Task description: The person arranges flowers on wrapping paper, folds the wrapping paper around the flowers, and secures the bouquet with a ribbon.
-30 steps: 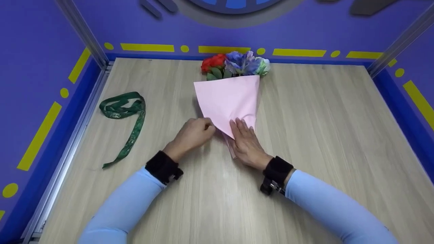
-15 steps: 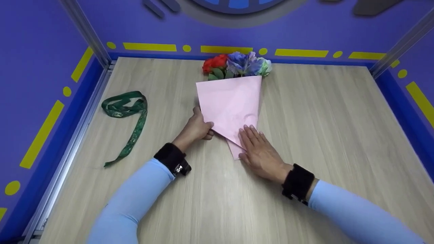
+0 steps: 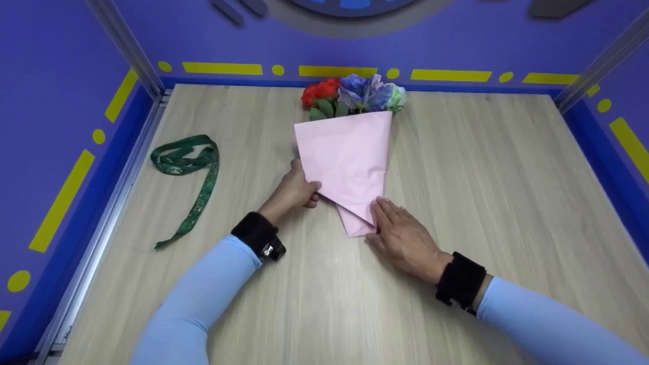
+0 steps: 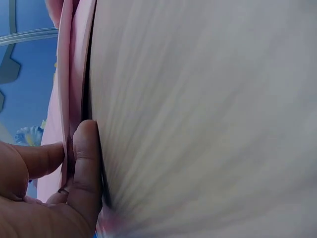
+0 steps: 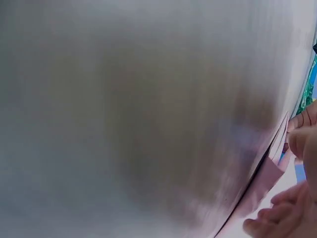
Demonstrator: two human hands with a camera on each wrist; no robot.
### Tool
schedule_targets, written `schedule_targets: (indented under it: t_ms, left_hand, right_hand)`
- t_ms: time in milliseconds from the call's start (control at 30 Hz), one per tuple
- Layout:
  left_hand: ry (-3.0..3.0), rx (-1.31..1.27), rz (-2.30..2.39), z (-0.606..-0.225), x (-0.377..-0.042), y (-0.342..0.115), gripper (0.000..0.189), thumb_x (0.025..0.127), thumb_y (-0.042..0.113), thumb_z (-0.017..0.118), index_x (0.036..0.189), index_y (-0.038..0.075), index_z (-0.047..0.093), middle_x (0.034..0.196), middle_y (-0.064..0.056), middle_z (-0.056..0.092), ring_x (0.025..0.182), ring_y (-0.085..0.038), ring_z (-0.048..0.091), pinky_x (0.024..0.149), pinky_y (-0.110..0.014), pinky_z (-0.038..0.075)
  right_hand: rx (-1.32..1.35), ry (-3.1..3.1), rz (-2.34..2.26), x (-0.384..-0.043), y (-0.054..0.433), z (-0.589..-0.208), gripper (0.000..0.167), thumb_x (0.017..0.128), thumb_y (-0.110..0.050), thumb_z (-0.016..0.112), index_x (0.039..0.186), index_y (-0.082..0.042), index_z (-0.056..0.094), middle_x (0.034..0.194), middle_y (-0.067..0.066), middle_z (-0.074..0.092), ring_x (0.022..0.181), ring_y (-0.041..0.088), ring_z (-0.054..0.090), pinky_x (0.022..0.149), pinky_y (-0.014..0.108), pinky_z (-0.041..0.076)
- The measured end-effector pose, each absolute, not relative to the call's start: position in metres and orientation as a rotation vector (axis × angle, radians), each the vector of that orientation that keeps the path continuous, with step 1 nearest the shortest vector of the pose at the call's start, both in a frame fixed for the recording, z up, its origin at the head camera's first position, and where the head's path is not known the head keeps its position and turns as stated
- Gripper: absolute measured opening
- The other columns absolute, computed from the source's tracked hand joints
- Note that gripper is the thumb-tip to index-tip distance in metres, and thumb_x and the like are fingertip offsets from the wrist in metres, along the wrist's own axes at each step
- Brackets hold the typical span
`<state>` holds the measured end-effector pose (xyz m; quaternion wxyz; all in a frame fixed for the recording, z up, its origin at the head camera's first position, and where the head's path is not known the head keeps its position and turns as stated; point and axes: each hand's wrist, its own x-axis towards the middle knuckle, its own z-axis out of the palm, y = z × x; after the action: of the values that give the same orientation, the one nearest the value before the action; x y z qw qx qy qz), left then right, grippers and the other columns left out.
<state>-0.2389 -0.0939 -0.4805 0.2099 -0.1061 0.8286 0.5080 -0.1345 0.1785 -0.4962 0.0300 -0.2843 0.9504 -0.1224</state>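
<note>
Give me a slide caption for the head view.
Flowers peek from folded pink paper; left hand pinches its left edge, right hand touches its lower right; green ribbon at left.

Pink wrapping paper (image 3: 345,157): folded to a cone, creased toward lower right, lying near frame centre, narrow end downward. Flowers (image 3: 357,95): red, blue-violet and pale-green blooms with leaves, protruding from wide upper end.

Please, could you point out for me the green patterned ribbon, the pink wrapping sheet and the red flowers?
Green patterned ribbon (image 3: 204,196): head view, on its tail.
Pink wrapping sheet (image 3: 345,154): head view, on its front.
Red flowers (image 3: 325,90): head view, on petals.
</note>
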Motion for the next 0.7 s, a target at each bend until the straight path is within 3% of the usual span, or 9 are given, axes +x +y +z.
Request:
schedule_targets:
  t_ms: [167,333,500,600,700]
  left_hand:
    - [2.307,-0.279,1.415,-0.481,-0.239,-0.095,0.082,0.105,0.005,0.063,0.166,0.006,0.008,0.080,-0.009,0.067,0.062,-0.013,0.068,0.061,-0.028,0.062]
    - [2.310,-0.257,1.406,-0.482,-0.239,-0.094,0.088,0.103,0.004,0.064,0.167,0.007,0.004,0.077,-0.008,0.065,0.061,-0.012,0.065,0.057,-0.026,0.058]
    - [2.320,-0.266,1.381,-0.483,-0.240,-0.092,0.085,0.103,0.004,0.066,0.166,0.007,0.009,0.078,-0.008,0.065,0.062,-0.012,0.064,0.055,-0.025,0.056]
    - [2.302,-0.267,1.397,-0.483,-0.240,-0.091,0.085,0.103,0.003,0.066,0.166,0.006,0.009,0.080,-0.009,0.064,0.063,-0.013,0.064,0.055,-0.025,0.055]
    - [2.296,-0.288,1.408,-0.483,-0.241,-0.091,0.085,0.102,0.002,0.066,0.166,0.007,0.011,0.081,-0.009,0.065,0.063,-0.013,0.063,0.054,-0.025,0.054]
  right_hand:
    - [-0.805,2.991,-0.383,-0.138,0.178,-0.498,0.060,0.107,-0.023,0.060,0.155,0.009,0.043,0.160,0.029,0.045,0.148,0.043,0.046,0.118,0.063,0.040]
    - [-0.776,2.978,-0.446,-0.137,0.180,-0.501,0.060,0.105,-0.018,0.061,0.155,0.011,0.042,0.160,0.029,0.044,0.146,0.045,0.048,0.116,0.065,0.040]
    - [-0.903,2.996,-0.466,-0.135,0.185,-0.500,0.054,0.104,-0.014,0.063,0.152,0.007,0.049,0.155,0.029,0.051,0.144,0.045,0.050,0.115,0.062,0.043]
    - [-1.024,2.964,-0.338,-0.132,0.191,-0.498,0.049,0.107,-0.016,0.059,0.151,0.005,0.052,0.154,0.026,0.054,0.144,0.043,0.051,0.116,0.061,0.042]
    - [-1.075,2.857,-0.216,-0.130,0.198,-0.497,0.056,0.111,-0.026,0.051,0.158,0.003,0.043,0.163,0.022,0.044,0.153,0.039,0.041,0.122,0.061,0.035]
